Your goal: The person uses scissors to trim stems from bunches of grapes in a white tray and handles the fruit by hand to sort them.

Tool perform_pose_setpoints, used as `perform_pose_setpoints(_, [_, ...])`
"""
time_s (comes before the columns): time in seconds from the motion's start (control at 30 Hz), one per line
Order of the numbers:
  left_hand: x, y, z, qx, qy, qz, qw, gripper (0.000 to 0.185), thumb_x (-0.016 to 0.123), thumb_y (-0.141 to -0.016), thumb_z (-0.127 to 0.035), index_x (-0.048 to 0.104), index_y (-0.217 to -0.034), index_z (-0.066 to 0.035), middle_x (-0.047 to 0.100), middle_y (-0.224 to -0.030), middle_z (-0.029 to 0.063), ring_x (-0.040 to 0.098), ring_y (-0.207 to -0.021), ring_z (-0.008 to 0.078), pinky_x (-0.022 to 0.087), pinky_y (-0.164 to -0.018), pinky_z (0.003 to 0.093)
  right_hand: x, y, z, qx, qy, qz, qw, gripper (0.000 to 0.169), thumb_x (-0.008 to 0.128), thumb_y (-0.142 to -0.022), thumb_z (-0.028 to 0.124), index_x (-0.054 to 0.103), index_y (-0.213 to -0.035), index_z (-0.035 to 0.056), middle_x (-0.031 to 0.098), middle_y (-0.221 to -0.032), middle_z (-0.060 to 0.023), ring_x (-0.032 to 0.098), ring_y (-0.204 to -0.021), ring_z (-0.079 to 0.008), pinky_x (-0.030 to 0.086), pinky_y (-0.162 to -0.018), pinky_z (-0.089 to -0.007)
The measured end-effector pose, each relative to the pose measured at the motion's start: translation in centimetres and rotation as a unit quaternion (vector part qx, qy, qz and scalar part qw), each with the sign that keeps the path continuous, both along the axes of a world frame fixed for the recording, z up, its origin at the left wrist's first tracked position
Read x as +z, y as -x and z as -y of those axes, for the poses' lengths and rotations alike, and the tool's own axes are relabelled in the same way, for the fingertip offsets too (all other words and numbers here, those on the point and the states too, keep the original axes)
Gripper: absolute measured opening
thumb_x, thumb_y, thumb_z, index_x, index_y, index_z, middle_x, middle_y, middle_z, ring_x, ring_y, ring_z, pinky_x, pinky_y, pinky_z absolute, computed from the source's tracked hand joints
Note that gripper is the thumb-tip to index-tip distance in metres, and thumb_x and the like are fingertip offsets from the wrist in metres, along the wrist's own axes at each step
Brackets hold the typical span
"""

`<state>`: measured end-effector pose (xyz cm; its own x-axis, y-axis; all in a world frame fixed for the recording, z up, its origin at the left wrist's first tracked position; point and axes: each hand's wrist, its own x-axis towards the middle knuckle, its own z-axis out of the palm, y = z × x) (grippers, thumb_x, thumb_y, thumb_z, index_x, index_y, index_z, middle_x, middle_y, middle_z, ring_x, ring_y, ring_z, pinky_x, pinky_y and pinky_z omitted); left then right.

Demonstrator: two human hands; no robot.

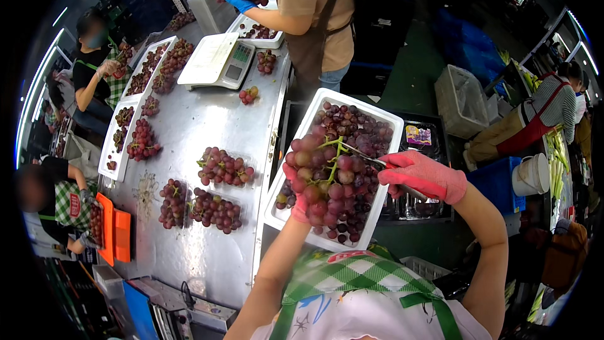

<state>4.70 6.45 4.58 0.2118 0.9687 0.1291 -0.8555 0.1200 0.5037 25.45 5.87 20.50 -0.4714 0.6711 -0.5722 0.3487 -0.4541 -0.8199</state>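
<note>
My left hand (300, 205), in a pink glove, holds up a bunch of red grapes (325, 179) by its underside; most of the fingers are hidden behind the fruit. Its green stem (336, 158) faces upward. In a pink glove too, my right hand (420, 177) grips a pair of scissors (365, 155), whose blades reach in at the stem. Whether the blades touch it, I cannot tell. Beneath the bunch is a white foam tray (395, 125) with loose dark grapes (351, 120) in it.
Left of me, a metal table (188, 127) carries several grape bunches (225, 166), a white scale (222, 61), an orange scale (113, 229) and long white trays (113, 151). Co-workers stand around it. Clear packed boxes (420, 141) lie right of my tray, near a blue crate (495, 184).
</note>
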Motion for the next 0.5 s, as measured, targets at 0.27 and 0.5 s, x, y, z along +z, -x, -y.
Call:
perform_pose_setpoints(0.27, [1.9, -0.9, 1.8, -0.048, -0.054, 0.218, 0.973, 0.071, 0.044, -0.086, -0.063, 0.035, -0.136, -0.013, 0.050, -0.116, 0.0126, 0.056, -0.097, 0.0291, 0.051, -0.077, 0.0420, 0.6, -0.3, -0.6, 0.086, -0.033, 0.066, 0.994, 0.040, 0.057, -0.090, 0.024, 0.054, -0.120, -0.0014, 0.057, -0.082, -0.0008, 0.054, -0.075, -0.0075, 0.047, -0.069, -0.0241])
perform_pose_setpoints(0.5, [2.1, 0.3, 1.4, -0.059, -0.133, 0.268, 0.952, 0.052, 0.052, -0.088, -0.051, 0.043, -0.122, -0.012, 0.045, -0.129, 0.0113, 0.047, -0.119, 0.0272, 0.035, -0.107, 0.0401, 3.3, -1.4, -0.3, 0.099, -0.052, 0.108, 0.988, 0.046, 0.055, -0.089, 0.027, 0.052, -0.125, -0.0011, 0.058, -0.082, -0.0008, 0.054, -0.077, -0.0081, 0.045, -0.072, -0.0242])
